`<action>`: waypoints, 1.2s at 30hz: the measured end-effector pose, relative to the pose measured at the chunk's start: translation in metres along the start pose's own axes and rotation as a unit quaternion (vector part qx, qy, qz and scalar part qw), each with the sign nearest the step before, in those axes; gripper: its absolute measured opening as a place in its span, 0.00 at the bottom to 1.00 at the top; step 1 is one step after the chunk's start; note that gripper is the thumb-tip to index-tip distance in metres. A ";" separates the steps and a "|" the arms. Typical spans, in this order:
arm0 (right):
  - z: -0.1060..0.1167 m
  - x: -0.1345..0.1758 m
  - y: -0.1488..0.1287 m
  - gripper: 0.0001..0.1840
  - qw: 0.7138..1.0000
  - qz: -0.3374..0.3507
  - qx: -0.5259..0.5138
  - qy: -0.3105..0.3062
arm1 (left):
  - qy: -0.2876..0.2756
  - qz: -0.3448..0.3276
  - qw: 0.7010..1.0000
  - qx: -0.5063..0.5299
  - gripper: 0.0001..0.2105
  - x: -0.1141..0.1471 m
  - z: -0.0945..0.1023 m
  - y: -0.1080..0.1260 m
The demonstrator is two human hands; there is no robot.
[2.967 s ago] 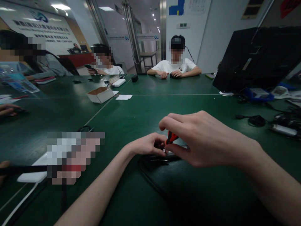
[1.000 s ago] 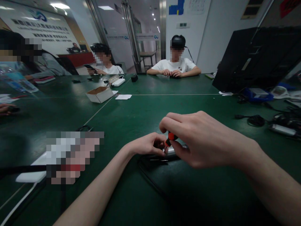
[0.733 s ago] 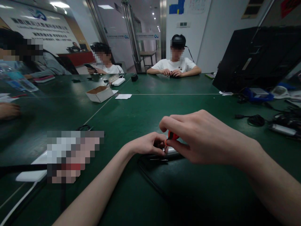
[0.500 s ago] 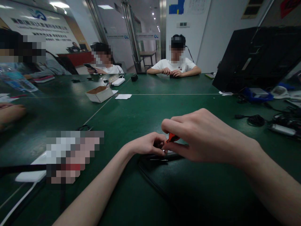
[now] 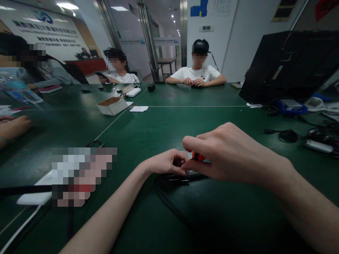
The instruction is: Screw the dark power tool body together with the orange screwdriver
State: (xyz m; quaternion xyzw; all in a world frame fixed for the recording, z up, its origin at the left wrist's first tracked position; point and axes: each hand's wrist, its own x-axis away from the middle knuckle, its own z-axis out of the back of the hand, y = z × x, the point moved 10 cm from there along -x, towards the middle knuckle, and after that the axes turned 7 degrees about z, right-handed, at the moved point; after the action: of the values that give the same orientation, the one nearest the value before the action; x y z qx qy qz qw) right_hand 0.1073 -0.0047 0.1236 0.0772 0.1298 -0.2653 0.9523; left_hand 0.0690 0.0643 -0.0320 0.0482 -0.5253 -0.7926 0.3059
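My right hand [image 5: 225,153] is closed over a small orange-and-black handle [image 5: 198,156], pinched between thumb and fingers. The handle's lower end is hidden by my thumb. My left hand [image 5: 171,162] has its fingers curled at the edge of a dark, slim object [image 5: 196,176] on the green table, with a bit of shiny metal along its near side. What the left fingers pinch is mostly hidden. The fingertips of both hands meet or nearly meet over this object. A black cable [image 5: 169,203] curves from its left end toward me.
A power strip [image 5: 34,197] with a white cord lies at left beside a blurred-out patch. An open cardboard box [image 5: 112,106] and papers [image 5: 139,109] are farther back. A monitor [image 5: 288,67] and coiled cables [image 5: 287,135] stand right. Several people sit around the table.
The orange handle has turned and shifted slightly right in my right hand, whose thumb and fingers have moved a little. My left hand stays in place. Another person's hand at far left has shifted slightly.
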 end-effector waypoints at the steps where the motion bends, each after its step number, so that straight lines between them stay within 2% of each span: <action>1: 0.000 0.000 0.000 0.08 1.000 0.000 -0.005 -0.002 | -0.003 -0.002 1.000 0.001 0.08 0.000 0.000 0.000; 4: 0.001 -0.001 -0.002 0.04 0.999 0.002 -0.037 -0.005 | -0.023 0.000 1.000 0.010 0.08 -0.002 -0.003 0.003; 7: 0.001 -0.001 -0.005 0.05 0.998 0.004 -0.062 -0.009 | -0.027 0.009 0.999 0.019 0.07 -0.002 -0.003 0.003; 13: 0.001 -0.001 -0.001 0.03 1.000 -0.006 -0.027 0.001 | -0.007 0.012 1.000 0.005 0.07 -0.001 -0.001 0.001; 17: 0.001 0.000 0.000 0.06 1.000 -0.005 -0.015 0.000 | 0.016 0.013 1.000 0.000 0.07 0.000 0.002 -0.002; 21: 0.002 -0.001 -0.002 0.04 0.999 0.002 -0.050 -0.002 | -0.011 0.003 1.000 -0.002 0.08 -0.001 -0.002 0.000; 25: -0.001 -0.002 -0.004 0.08 0.997 0.003 -0.082 -0.011 | -0.020 0.012 1.000 -0.013 0.09 -0.001 -0.002 0.000; 30: -0.001 -0.001 -0.001 0.05 0.999 -0.004 -0.053 -0.002 | -0.013 0.003 1.000 0.006 0.07 0.000 -0.001 0.003; 34: -0.002 -0.001 -0.001 0.10 0.999 0.003 -0.049 -0.009 | -0.012 -0.010 1.000 -0.006 0.08 -0.001 0.000 0.005; 36: -0.001 -0.002 -0.002 0.09 0.998 0.005 -0.068 -0.014 | -0.017 -0.005 1.000 -0.011 0.09 -0.001 0.000 0.003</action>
State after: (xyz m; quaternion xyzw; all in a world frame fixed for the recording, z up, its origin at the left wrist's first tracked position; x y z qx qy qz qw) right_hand 0.1047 -0.0052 0.1231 0.0097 0.1340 -0.2523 0.9583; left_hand 0.0711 0.0641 -0.0301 0.0335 -0.5215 -0.8005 0.2934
